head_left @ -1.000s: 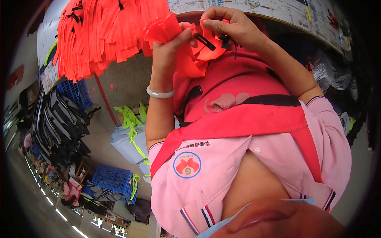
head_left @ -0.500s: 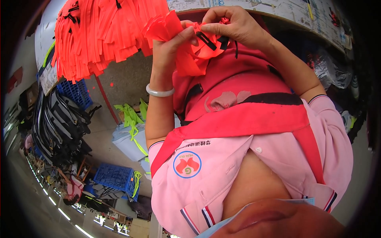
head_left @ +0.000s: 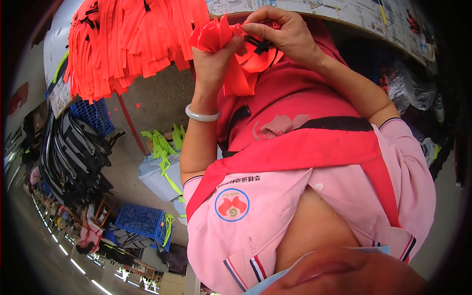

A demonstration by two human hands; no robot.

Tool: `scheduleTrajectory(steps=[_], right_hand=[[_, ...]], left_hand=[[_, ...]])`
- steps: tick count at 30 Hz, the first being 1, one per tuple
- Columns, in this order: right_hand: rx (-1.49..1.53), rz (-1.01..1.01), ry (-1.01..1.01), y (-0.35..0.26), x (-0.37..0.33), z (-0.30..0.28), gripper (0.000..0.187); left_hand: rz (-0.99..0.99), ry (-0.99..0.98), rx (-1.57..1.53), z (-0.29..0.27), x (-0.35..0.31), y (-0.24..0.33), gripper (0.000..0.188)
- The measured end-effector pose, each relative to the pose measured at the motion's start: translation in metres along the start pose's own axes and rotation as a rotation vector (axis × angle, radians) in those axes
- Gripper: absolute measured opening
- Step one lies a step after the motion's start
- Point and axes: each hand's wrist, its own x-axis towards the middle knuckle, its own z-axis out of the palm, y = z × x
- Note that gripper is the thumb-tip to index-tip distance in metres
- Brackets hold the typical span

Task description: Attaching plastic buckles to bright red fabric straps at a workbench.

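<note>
My left hand (head_left: 216,60) is closed round a bunched bright orange-red fabric strip (head_left: 239,84), its folded end standing up above the fist and its lower end hanging over my red apron (head_left: 290,96). My right hand (head_left: 290,38) is bent in a pinch at the top of the same strip, close to the left fingertips. Just below the right fingers a small black strap piece (head_left: 259,45) lies against the fabric. What exactly sits between the right fingertips is hidden. Left of my hands, a thick pile of orange-red strips (head_left: 132,42) drapes over the table edge.
A worktable (head_left: 339,11) runs along the far side. Blue plastic crates (head_left: 140,220) stand on the floor at left, near hanging black-grey straps (head_left: 71,152) and lime-green strips (head_left: 160,145). Clear plastic bags (head_left: 415,91) lie at right. Another person (head_left: 91,233) is farther off at lower left.
My left hand has shifted slightly right with the bunched strip, which has turned a little. The right hand has moved slightly left, and the black strap piece now lies at a different angle.
</note>
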Motion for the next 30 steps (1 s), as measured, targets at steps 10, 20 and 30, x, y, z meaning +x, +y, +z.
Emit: scheduleTrajectory(steps=[10, 20, 30], right_hand=[[-0.291, -0.286, -0.100, -0.015, -0.003, 0.003, 0.016], [-0.315, -0.413, 0.006, -0.005, -0.005, 0.010, 0.017], [-0.194, -0.324, -0.016, 0.000, -0.006, 0.011, 0.016]], left_hand=[[0.213, 0.000, 0.443, -0.003, -0.010, -0.001, 0.021], [0.167, 0.014, 0.297, -0.002, -0.012, -0.004, 0.019], [0.130, 0.036, 0.280, -0.001, -0.014, -0.011, 0.017]])
